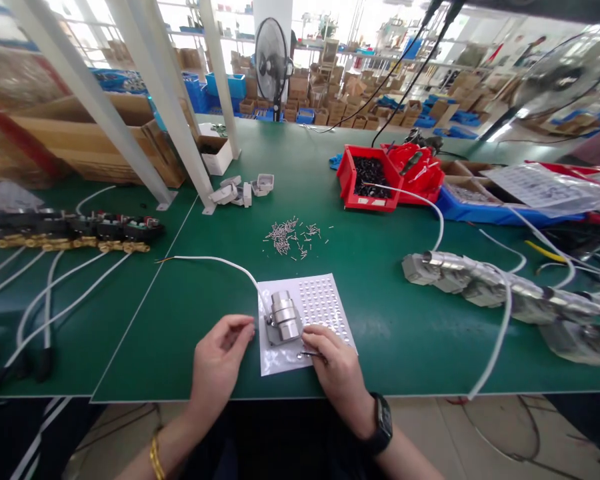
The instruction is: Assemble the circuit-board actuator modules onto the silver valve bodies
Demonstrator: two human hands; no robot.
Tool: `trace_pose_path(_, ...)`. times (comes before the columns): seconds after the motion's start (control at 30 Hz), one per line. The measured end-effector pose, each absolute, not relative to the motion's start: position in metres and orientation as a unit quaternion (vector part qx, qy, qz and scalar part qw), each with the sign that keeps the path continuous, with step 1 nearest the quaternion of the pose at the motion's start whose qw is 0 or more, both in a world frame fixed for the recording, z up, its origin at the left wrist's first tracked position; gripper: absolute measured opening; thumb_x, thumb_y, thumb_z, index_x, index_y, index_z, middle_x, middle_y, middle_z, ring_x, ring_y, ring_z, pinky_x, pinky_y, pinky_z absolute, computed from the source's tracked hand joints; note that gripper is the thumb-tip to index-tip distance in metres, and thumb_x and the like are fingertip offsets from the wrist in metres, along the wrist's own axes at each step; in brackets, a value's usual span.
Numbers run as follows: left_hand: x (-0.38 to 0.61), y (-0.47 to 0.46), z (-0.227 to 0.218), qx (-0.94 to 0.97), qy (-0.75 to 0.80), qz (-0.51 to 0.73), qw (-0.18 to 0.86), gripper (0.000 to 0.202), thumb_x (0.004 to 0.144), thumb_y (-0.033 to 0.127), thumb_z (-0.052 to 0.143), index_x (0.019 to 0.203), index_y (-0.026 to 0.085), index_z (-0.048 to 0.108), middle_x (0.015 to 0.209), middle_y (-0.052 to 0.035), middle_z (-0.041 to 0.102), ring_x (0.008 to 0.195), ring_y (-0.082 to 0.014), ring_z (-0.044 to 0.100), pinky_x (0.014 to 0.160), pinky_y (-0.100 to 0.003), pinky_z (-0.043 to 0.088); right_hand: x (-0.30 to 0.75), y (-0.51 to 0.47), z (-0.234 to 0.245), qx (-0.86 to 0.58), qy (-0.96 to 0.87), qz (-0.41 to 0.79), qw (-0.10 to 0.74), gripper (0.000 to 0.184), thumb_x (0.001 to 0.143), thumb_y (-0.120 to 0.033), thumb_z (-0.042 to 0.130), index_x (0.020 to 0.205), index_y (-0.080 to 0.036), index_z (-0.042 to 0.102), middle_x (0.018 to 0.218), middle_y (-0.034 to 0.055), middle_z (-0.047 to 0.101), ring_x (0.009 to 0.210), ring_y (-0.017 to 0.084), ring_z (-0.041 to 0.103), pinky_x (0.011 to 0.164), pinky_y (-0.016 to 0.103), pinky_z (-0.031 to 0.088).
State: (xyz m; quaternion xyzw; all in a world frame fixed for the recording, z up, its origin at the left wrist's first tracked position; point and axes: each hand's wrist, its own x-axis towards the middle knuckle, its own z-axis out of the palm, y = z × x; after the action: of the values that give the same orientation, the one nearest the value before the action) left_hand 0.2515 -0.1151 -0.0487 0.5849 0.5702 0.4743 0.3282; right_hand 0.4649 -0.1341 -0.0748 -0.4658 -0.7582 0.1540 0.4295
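A silvery metal cylinder on a grey base (285, 317), with a white cable (230, 263) running off to the left, sits on a white sheet (279, 363) carrying rows of small shiny round stickers (324, 303). To its left, my left hand (220, 363) is closed, thumb and index pinched by the sheet's edge; whatever is between them is too small to make out. My right hand (337, 367) grips thin tweezers (313, 353) pointing left over the sheet's lower part, its fingertips beside the grey base. A tiny shiny piece is near the tweezers' tip.
Loose small screws (283, 237) lie beyond the sheet. Red bins (370, 200) of dark parts stand back right. Several similar metal units (480, 280) with white cables line the right; black-and-brass assemblies (80, 230) line the left. Grey housings (243, 191) lie near white posts (180, 127).
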Motion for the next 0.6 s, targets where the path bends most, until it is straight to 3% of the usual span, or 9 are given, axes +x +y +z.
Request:
trace_pose_path(0.17, 0.262, -0.140, -0.059, 0.737, 0.470, 0.452, 0.176, 0.008, 0.086, 0.016, 0.057, 0.083, 0.018, 0.064, 0.084, -0.0020, 0.068, 0.079, -0.0137, 0.064, 0.077, -0.022, 0.050, 0.466, -0.143, -0.078, -0.470, -0.756, 0.179, 0.419, 0.038, 0.085, -0.003, 0.041, 0.115, -0.019, 0.059, 0.112, 0.0096, 0.062, 0.100, 0.020, 0.061, 0.087, 0.033, 0.053)
trace_pose_path(0.3, 0.264, -0.133, -0.061, 0.773, 0.445, 0.433, 0.129, 0.012, 0.088, 0.018, 0.054, 0.084, 0.019, 0.065, 0.084, -0.0028, 0.068, 0.079, -0.0146, 0.064, 0.078, -0.023, 0.050, 0.464, -0.144, -0.072, -0.486, -0.747, 0.194, 0.410, 0.041, 0.081, -0.002, 0.042, 0.114, -0.019, 0.059, 0.112, 0.0085, 0.062, 0.101, 0.020, 0.060, 0.089, 0.034, 0.051)
trace_pose_path(0.43, 0.260, -0.124, -0.055, 0.759, 0.474, 0.403, 0.191, 0.024, 0.085, 0.041, 0.056, 0.076, 0.021, 0.066, 0.078, -0.0012, 0.068, 0.071, -0.0169, 0.065, 0.069, -0.023, 0.052, 0.462, -0.145, -0.064, -0.493, -0.746, 0.213, 0.394, 0.038, 0.080, -0.004, 0.047, 0.112, -0.019, 0.060, 0.113, 0.0067, 0.062, 0.102, 0.019, 0.059, 0.090, 0.030, 0.049)
trace_pose_path(0.6, 0.259, -0.112, -0.067, 0.672, 0.566, 0.312, 0.360, 0.048, 0.066, 0.068, 0.062, 0.067, 0.020, 0.063, 0.072, -0.0024, 0.066, 0.063, -0.0209, 0.062, 0.054, -0.026, 0.052, 0.468, -0.153, -0.049, -0.550, -0.731, 0.179, 0.361, 0.033, 0.080, -0.013, 0.060, 0.112, -0.020, 0.056, 0.104, 0.0046, 0.063, 0.091, 0.019, 0.061, 0.079, 0.027, 0.051)
